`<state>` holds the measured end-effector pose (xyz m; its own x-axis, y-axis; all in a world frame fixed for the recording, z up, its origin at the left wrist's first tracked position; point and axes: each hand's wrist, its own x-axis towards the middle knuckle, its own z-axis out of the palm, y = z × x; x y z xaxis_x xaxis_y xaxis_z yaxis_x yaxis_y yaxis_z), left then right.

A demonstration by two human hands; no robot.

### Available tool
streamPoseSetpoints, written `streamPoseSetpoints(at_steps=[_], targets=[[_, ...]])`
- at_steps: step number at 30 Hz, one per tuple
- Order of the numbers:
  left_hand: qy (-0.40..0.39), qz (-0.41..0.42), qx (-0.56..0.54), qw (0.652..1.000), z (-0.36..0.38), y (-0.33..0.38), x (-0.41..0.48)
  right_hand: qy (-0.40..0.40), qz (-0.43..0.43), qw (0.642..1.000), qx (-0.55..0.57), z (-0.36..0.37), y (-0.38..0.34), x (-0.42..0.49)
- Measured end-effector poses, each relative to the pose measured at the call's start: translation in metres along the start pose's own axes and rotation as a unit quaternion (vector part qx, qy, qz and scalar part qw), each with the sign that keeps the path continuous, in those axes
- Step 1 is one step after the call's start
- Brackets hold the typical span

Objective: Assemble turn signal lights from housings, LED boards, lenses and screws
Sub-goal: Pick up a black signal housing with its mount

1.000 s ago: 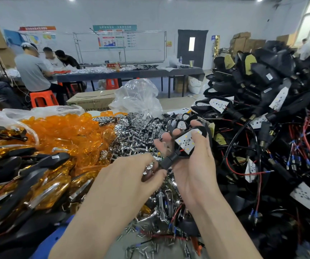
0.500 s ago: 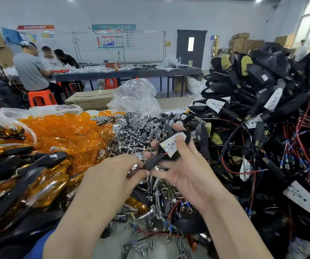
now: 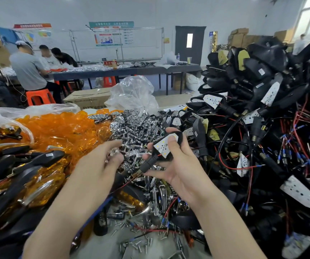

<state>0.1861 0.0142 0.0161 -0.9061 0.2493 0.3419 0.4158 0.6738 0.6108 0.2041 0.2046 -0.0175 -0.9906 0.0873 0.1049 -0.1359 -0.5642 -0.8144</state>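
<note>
Left hand point(image 3: 102, 161) pulled off stem, fingers pinching small chrome piece point(image 3: 113, 153). Right hand point(image 3: 171, 163) clamps housing point(image 3: 161, 148); stem points toward left.

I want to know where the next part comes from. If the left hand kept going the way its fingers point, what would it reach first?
Most likely the heap of shiny chrome reflector pieces just beyond the left hand; depth is hard to judge.

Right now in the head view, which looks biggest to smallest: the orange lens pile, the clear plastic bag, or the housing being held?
1. Orange lens pile
2. Clear plastic bag, though it lies farther off
3. Held housing
</note>
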Motion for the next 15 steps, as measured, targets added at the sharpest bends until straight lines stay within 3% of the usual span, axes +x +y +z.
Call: streamPoseSetpoints(at_steps=[4,6,11,13,15], targets=[[0.117,-0.017,-0.169,0.979,-0.0079,-0.0018,0.0026,0.028,-0.011,1.000,-0.008,0.0027,0.0004,-0.0008],[0.148,-0.047,-0.338,0.928,-0.0081,0.0025,0.0018,0.042,-0.015,0.999,-0.013,0.0035,0.0012,-0.0012],[0.108,-0.174,-0.565,0.799,-0.0120,0.0014,0.0060,0.055,-0.025,0.998,-0.021,0.0042,0.0021,-0.0026],[0.080,-0.222,-0.575,0.784,-0.0096,-0.0004,0.0093,0.060,-0.030,0.997,-0.034,0.0044,0.0020,-0.0022],[0.052,-0.226,-0.566,0.791,-0.0043,-0.0012,0.0101,0.063,-0.036,0.996,-0.054,0.0047,0.0025,-0.0012]])
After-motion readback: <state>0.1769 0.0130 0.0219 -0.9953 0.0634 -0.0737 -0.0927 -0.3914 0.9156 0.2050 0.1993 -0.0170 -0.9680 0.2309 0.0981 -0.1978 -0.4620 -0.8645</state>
